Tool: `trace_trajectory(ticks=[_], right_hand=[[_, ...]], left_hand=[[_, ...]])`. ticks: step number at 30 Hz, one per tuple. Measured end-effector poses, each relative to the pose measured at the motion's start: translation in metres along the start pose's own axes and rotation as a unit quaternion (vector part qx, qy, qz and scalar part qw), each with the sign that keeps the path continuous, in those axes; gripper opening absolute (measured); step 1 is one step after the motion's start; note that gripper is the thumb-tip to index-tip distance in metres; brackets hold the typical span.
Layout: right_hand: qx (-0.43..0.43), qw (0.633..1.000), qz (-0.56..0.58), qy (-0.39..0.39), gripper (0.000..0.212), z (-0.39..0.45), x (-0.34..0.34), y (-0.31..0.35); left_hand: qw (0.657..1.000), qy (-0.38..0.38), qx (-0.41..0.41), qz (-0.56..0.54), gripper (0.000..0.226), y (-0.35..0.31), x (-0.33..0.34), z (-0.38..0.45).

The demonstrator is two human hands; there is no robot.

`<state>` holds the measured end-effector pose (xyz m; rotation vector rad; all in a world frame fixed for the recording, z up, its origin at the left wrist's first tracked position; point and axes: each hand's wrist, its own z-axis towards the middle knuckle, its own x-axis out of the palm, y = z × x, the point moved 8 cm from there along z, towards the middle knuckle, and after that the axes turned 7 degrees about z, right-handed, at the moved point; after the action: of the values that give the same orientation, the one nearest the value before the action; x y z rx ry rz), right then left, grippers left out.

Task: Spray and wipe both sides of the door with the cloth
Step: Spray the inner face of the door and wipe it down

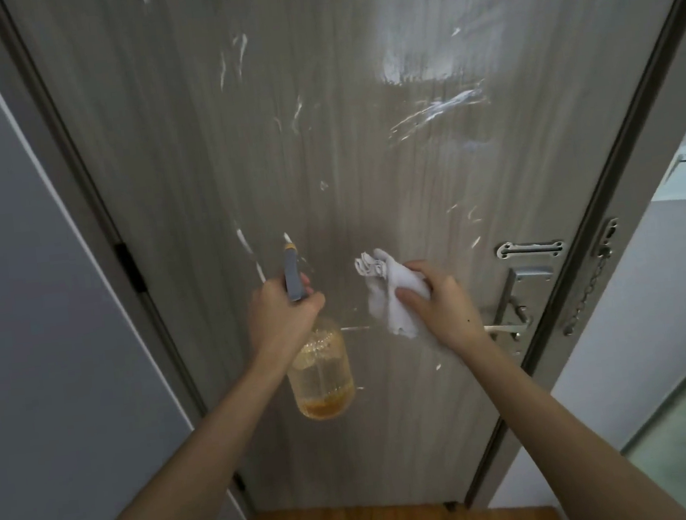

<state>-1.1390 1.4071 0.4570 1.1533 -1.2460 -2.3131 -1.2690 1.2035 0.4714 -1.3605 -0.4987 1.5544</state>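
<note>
Showing only part of the grey wood-grain door (364,151), top and bottom cut off; streaks blurring into glare. Hiding the spray bottle (321,372) neck inside the left hand (283,312), fingers curling tight around it, nozzle rising above the knuckles. Bunching the white cloth (391,297) in the right hand (439,304), fingertips pinching it just off the door, left of the handle (508,323). Reading no label on the bottle.

spray bottle (321,372) left of cloth (394,296), door (361,130) behind
</note>
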Motion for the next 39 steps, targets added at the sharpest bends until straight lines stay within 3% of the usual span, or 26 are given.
trace_trajectory(ticks=[5, 15, 18, 30, 37, 39], right_hand=[[-0.003, 0.999, 0.004, 0.045, 0.036, -0.005, 0.049, 0.005], [0.018, 0.995, 0.013, 0.095, 0.037, -0.031, 0.11, -0.004], [0.03, 0.995, 0.007, 0.097, 0.037, -0.042, 0.116, -0.016], [0.089, 0.993, 0.011, 0.071, 0.034, -0.086, 0.099, -0.083], [0.143, 0.99, 0.003, 0.019, 0.034, -0.111, 0.062, -0.118], [0.158, 0.987, -0.005, 0.004, 0.035, -0.118, 0.05, -0.128]], left_hand=[[0.999, -0.015, -0.007, 0.029, 0.02, 0.042, -0.017, -0.01], [0.998, -0.001, -0.061, 0.024, 0.01, 0.109, -0.024, -0.035], [0.997, 0.039, -0.063, 0.037, 0.018, 0.12, -0.014, -0.048], [0.998, 0.049, -0.002, 0.039, 0.017, 0.122, 0.027, -0.066], [0.992, 0.106, 0.056, 0.051, 0.013, 0.1, 0.074, -0.081], [0.99, 0.123, 0.063, 0.024, 0.021, 0.094, 0.092, -0.087]])
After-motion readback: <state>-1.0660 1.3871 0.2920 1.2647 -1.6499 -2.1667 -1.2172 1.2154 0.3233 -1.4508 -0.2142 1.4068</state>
